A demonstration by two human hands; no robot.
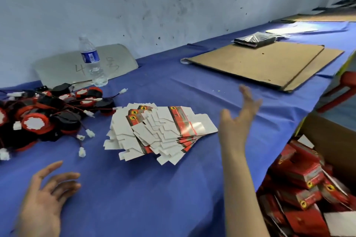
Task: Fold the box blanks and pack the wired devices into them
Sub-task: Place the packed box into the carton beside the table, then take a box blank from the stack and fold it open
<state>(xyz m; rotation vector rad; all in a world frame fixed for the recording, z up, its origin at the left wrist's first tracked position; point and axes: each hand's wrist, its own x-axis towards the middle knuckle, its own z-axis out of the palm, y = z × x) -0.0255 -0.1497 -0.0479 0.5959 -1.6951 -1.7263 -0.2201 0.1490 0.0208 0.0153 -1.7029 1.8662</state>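
Note:
A fanned stack of flat white-and-red box blanks [159,131] lies in the middle of the blue table [146,188]. To its left sits a heap of round red-and-black wired devices [40,117] with white connectors trailing out. My left hand [48,196] hovers low near the table's front left, fingers spread, holding nothing. My right hand [238,119] is raised just right of the blanks, palm open and blurred, with nothing in it.
A carton [327,140] full of folded red boxes [300,184] stands at the right, beside the table edge. A water bottle [91,59] stands at the back left against a grey board. Flat brown cardboard sheets [260,63] lie at the back right, a wrapped black packet beyond them.

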